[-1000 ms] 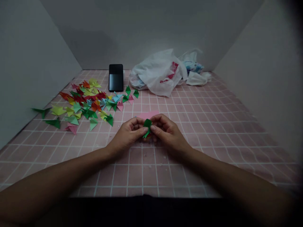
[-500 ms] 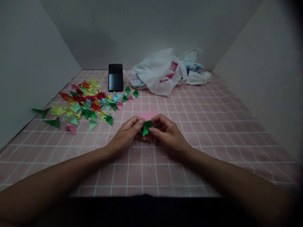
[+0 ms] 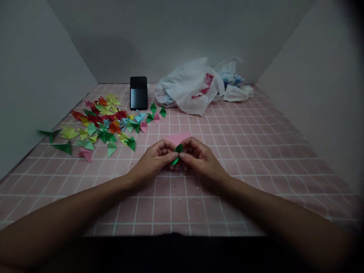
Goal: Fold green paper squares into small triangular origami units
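Note:
A small folded green paper piece (image 3: 176,153) is pinched between the fingertips of both my hands, low over the pink gridded mat (image 3: 241,151). My left hand (image 3: 155,159) grips it from the left, fingers curled. My right hand (image 3: 199,157) grips it from the right, fingers curled too. Just behind my hands a pink sheet of paper (image 3: 179,137) lies flat on the mat, partly hidden by my fingers.
A heap of several folded paper triangles (image 3: 105,123) in many colours spreads over the left of the mat. A black phone (image 3: 138,93) leans at the back wall. White plastic bags (image 3: 196,89) lie at the back right. Grey walls close in on three sides.
My fingers have pressed the green piece narrower, so less of it shows. Both hands stay in the same place.

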The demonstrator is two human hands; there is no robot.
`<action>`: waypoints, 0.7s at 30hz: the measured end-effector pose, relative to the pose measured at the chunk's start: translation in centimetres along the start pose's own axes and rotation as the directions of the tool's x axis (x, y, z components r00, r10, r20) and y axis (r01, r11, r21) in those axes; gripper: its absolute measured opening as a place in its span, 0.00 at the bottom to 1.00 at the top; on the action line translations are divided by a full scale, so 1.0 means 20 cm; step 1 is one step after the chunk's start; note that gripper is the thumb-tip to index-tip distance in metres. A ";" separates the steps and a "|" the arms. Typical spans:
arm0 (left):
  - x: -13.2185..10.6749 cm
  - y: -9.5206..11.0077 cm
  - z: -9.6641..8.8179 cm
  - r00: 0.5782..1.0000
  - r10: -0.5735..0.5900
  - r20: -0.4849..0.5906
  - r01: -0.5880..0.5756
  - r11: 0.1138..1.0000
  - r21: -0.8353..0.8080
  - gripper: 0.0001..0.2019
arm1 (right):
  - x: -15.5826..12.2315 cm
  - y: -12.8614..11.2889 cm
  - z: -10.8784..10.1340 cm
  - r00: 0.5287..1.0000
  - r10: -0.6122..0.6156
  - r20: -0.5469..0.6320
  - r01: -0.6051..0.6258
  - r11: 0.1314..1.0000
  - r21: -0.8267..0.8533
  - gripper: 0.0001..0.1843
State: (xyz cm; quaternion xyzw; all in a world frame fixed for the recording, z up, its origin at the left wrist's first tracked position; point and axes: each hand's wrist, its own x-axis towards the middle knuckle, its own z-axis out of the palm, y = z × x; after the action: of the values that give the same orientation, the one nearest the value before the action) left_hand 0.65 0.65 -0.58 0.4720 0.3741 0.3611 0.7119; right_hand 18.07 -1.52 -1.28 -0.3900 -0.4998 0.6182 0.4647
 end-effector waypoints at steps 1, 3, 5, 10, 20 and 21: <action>0.00 0.00 0.00 1.000 0.003 0.002 -0.003 1.000 0.005 0.15 | 0.00 0.00 0.00 1.000 -0.011 0.005 0.011 1.000 -0.009 0.11; 0.00 0.00 0.00 1.000 0.007 0.006 -0.007 1.000 0.015 0.16 | 0.00 0.01 -0.01 0.999 -0.032 0.015 0.032 0.999 -0.021 0.11; 0.00 0.00 -0.01 1.000 0.002 0.000 -0.002 1.000 0.020 0.16 | 0.00 0.01 -0.01 0.999 -0.040 0.018 0.041 0.999 -0.030 0.12; 0.01 -0.01 -0.01 1.000 -0.013 0.001 0.013 1.000 0.014 0.16 | 0.00 0.02 -0.01 0.999 -0.033 0.011 0.033 0.998 -0.048 0.10; -0.01 -0.02 0.00 1.000 0.011 -0.010 -0.011 1.000 -0.026 0.13 | 0.01 0.02 0.00 0.999 -0.042 0.007 0.043 0.999 -0.015 0.09; -0.01 -0.02 0.00 1.000 0.014 -0.009 -0.015 1.000 -0.023 0.13 | 0.01 0.02 0.00 0.999 -0.043 0.005 0.043 0.999 -0.015 0.09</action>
State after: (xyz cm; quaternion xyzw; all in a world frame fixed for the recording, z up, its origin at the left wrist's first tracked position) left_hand 0.70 0.35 -0.87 0.4649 0.3695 0.3726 0.7131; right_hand 17.98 -1.32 -1.59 -0.3813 -0.5136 0.6053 0.4737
